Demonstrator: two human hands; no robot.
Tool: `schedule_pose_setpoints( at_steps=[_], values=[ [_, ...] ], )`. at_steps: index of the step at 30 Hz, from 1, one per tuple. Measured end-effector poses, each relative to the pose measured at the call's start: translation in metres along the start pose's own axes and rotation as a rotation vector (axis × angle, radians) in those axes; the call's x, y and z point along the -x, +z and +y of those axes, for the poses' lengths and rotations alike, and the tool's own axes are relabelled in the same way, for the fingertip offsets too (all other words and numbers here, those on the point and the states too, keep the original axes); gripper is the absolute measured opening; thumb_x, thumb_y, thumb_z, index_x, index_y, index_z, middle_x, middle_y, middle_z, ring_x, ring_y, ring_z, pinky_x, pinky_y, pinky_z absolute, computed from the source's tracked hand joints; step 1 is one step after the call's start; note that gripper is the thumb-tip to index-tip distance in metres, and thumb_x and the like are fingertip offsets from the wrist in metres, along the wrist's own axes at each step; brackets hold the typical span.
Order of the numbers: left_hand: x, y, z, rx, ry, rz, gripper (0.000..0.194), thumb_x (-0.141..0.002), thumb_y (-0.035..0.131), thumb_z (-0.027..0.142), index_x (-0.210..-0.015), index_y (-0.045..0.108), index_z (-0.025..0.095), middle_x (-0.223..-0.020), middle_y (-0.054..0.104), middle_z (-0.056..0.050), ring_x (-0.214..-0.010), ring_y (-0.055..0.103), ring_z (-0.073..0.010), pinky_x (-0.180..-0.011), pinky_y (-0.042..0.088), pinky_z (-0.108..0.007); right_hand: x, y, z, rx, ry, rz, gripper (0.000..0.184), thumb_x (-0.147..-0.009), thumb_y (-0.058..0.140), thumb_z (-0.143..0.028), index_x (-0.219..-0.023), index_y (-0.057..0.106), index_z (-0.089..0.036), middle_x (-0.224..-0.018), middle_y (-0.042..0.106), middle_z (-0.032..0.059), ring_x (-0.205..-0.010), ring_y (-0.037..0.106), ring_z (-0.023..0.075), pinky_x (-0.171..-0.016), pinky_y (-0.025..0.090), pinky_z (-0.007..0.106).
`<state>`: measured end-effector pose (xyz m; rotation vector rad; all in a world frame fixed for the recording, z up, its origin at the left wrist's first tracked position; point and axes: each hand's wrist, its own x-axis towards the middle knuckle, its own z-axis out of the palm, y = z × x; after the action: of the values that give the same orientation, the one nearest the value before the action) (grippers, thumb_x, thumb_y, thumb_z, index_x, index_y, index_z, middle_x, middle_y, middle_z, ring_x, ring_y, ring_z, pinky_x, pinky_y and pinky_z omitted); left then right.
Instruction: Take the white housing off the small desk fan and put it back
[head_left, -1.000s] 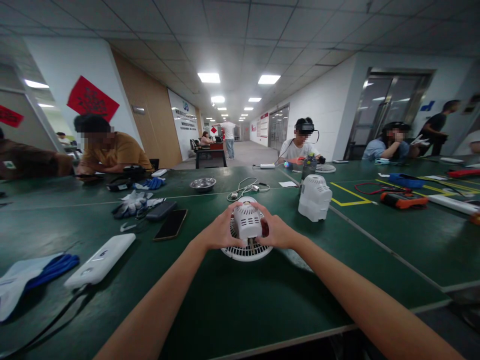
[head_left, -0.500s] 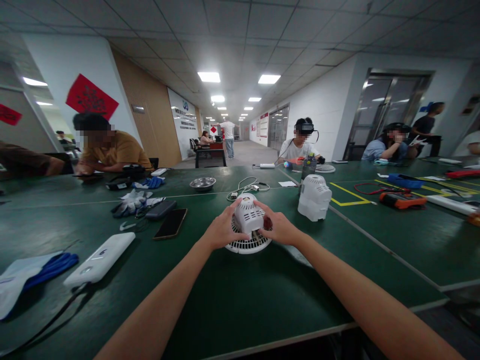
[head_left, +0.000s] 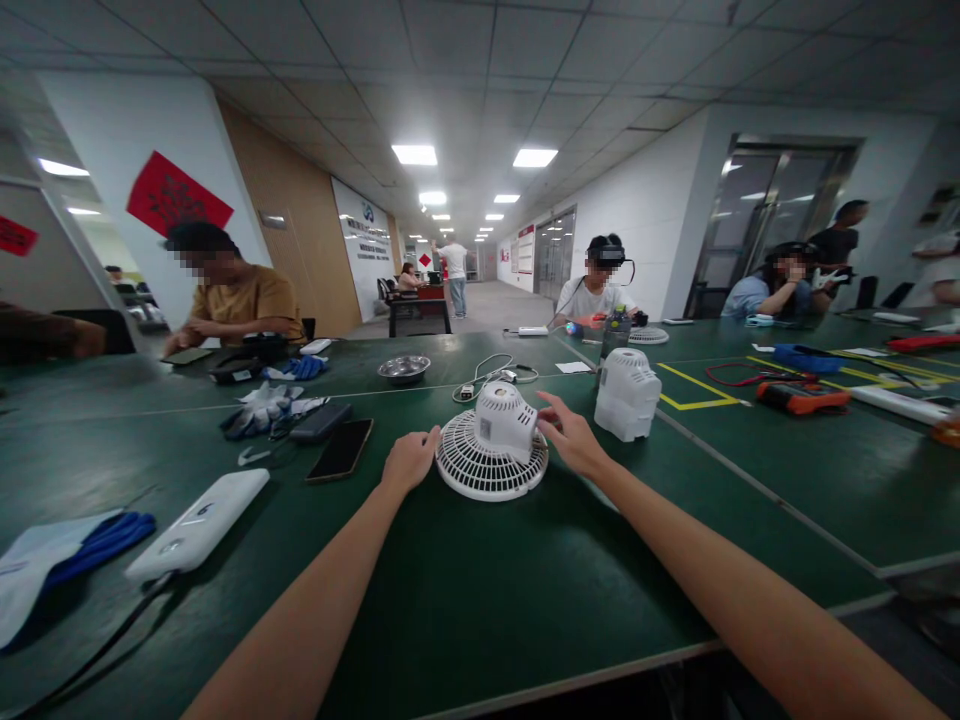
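My loosely curled left hand meets the round white plastic fan grille, grip unclear; atop it, the domed white plastic motor housing, just turned, now rests without my two-handed clasp; my half-open right hand, grasping nothing, is at its side.

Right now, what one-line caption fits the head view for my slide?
Left hand at the edge of a round white grille, right hand beside the white housing atop it.
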<state>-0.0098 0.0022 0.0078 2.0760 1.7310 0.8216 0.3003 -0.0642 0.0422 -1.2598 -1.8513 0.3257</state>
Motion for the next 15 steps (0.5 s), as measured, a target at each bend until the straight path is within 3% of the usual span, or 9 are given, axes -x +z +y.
schedule_pose_setpoints(
  at_steps=[2,5,9,11,13,15],
  values=[
    [0.0,0.002,-0.001,0.037,-0.024,-0.017,0.059,-0.089,0.031,0.064,-0.061,0.061,0.021,-0.067,0.066,-0.01,-0.066,0.062,-0.0259,-0.062,0.038,-0.032,0.003,0.004,-0.007,-0.024,-0.042,-0.055,0.068,-0.085,0.06,-0.039,-0.146,0.032,-0.024,-0.12,0.061,0.0084,-0.106,0.059,0.0238,-0.094,0.045,0.042],
    [0.003,0.005,0.001,0.102,-0.015,-0.002,0.054,-0.086,0.038,0.064,-0.06,0.06,0.022,-0.063,0.065,-0.009,-0.061,0.06,-0.0251,-0.058,0.035,-0.031,0.007,0.011,-0.013,-0.033,-0.06,-0.101,0.096,-0.07,0.076,-0.041,-0.149,0.024,-0.023,-0.132,0.053,0.0115,-0.115,0.055,0.0279,-0.1,0.041,0.044],
    [0.009,0.005,0.007,0.162,0.02,0.026,0.053,-0.088,0.038,0.061,-0.056,0.056,0.022,-0.057,0.059,-0.006,-0.055,0.054,-0.0217,-0.056,0.033,-0.03,0.008,0.013,-0.011,-0.075,0.009,-0.1,0.1,-0.067,0.078,-0.039,-0.149,0.022,-0.024,-0.123,0.058,0.0097,-0.105,0.06,0.0265,-0.096,0.043,0.045],
    [0.012,0.001,0.014,0.211,0.054,0.095,0.054,-0.091,0.034,0.058,-0.057,0.053,0.022,-0.056,0.057,-0.005,-0.055,0.052,-0.0199,-0.056,0.034,-0.03,0.007,0.01,-0.009,-0.149,0.063,-0.078,0.102,-0.065,0.079,-0.037,-0.149,0.022,-0.025,-0.114,0.062,0.0074,-0.095,0.062,0.0244,-0.09,0.047,0.044],
    [0.014,-0.005,0.022,0.282,0.116,0.228,0.052,-0.094,0.028,0.054,-0.062,0.052,0.021,-0.061,0.057,-0.003,-0.06,0.052,-0.0187,-0.058,0.037,-0.029,0.005,0.008,-0.008,-0.304,0.138,-0.036,0.104,-0.063,0.08,-0.037,-0.148,0.021,-0.025,-0.108,0.065,0.0062,-0.091,0.063,0.0235,-0.086,0.049,0.041],
    [0.015,-0.01,0.029,0.329,0.2,0.383,0.049,-0.096,0.025,0.05,-0.07,0.053,0.021,-0.07,0.059,-0.003,-0.069,0.055,-0.0185,-0.065,0.041,-0.029,0.004,0.008,-0.01,-0.518,0.23,-0.004,0.094,-0.067,0.076,-0.039,-0.145,0.026,-0.023,-0.106,0.066,0.0065,-0.09,0.064,0.0232,-0.084,0.051,0.039]
  ],
)
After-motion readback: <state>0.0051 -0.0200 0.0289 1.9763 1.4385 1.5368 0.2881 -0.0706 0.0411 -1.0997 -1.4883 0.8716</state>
